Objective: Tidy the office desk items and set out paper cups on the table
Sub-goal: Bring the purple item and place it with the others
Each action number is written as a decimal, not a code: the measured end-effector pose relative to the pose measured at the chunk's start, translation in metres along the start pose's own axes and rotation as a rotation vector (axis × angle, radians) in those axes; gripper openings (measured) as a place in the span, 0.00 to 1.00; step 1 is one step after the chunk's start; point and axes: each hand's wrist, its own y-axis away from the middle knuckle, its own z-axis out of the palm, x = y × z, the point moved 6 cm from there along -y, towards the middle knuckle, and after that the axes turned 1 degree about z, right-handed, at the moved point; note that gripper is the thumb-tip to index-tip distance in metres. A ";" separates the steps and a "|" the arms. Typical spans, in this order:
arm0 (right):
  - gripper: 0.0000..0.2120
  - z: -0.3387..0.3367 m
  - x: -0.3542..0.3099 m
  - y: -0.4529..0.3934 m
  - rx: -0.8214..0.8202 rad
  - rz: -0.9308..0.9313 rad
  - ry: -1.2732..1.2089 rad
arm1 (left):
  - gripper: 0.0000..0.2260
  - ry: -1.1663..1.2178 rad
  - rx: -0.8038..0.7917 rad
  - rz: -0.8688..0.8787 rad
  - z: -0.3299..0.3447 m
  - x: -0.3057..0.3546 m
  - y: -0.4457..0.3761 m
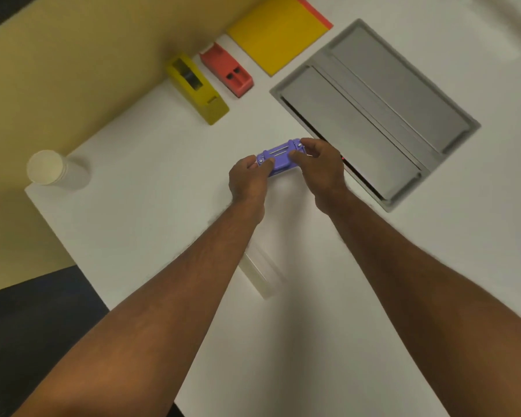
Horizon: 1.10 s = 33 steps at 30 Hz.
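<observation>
A small purple hole punch point(278, 156) sits at the middle of the white desk point(151, 182). My left hand point(247, 179) grips its near-left end, thumb on top. My right hand point(316, 164) grips its right end, fingers curled over the far edge. A stack of white paper cups point(53, 170) lies on its side at the desk's left corner, its open mouth facing me. Both forearms reach in from the bottom of the view.
A yellow tape dispenser point(197, 88) and a red tape dispenser point(227, 70) lie side by side near the partition wall. A yellow folder point(278, 34) lies behind them. A grey cable hatch point(376, 112) is set into the desk at right. A clear plastic piece point(260, 275) lies between my forearms.
</observation>
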 end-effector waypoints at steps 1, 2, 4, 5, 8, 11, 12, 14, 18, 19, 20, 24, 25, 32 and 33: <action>0.19 0.012 -0.006 -0.012 -0.019 -0.020 0.017 | 0.03 0.014 0.019 -0.005 -0.004 0.004 -0.013; 0.19 0.022 -0.011 -0.023 -0.034 -0.041 0.033 | 0.05 0.032 0.043 -0.014 -0.008 0.006 -0.025; 0.17 0.041 -0.020 -0.041 -0.054 -0.075 0.057 | 0.12 0.059 0.096 -0.036 -0.015 0.009 -0.048; 0.17 0.049 -0.023 -0.049 -0.064 -0.082 0.068 | 0.14 0.061 0.118 -0.045 -0.018 0.011 -0.058; 0.17 0.069 -0.027 -0.070 -0.084 -0.091 0.087 | 0.17 0.063 0.160 -0.070 -0.021 0.016 -0.081; 0.18 0.084 -0.033 -0.087 -0.085 -0.104 0.120 | 0.15 0.066 0.174 -0.079 -0.021 0.020 -0.100; 0.18 0.087 -0.035 -0.092 -0.085 -0.107 0.130 | 0.15 0.063 0.179 -0.078 -0.020 0.023 -0.104; 0.18 0.094 -0.037 -0.101 -0.088 -0.107 0.142 | 0.12 0.033 0.202 -0.061 -0.019 0.027 -0.111; 0.17 0.102 -0.041 -0.111 -0.091 -0.136 0.189 | 0.08 -0.069 0.218 -0.015 -0.015 0.030 -0.120; 0.17 0.103 -0.042 -0.112 -0.084 -0.147 0.208 | 0.10 -0.087 0.219 -0.015 -0.014 0.030 -0.122; 0.17 0.104 -0.042 -0.112 -0.077 -0.155 0.227 | 0.12 -0.101 0.218 -0.017 -0.014 0.029 -0.122; 0.19 0.108 -0.041 -0.112 -0.071 -0.158 0.269 | 0.15 -0.143 0.212 -0.010 -0.014 0.027 -0.125; 0.20 0.108 -0.040 -0.111 -0.071 -0.156 0.265 | 0.15 -0.151 0.212 -0.007 -0.015 0.026 -0.124; 0.23 0.100 -0.033 -0.092 -0.111 -0.160 0.246 | 0.20 -0.170 0.213 -0.014 -0.016 0.029 -0.118; 0.23 0.096 -0.031 -0.086 -0.110 -0.173 0.252 | 0.22 -0.188 0.213 -0.011 -0.016 0.030 -0.115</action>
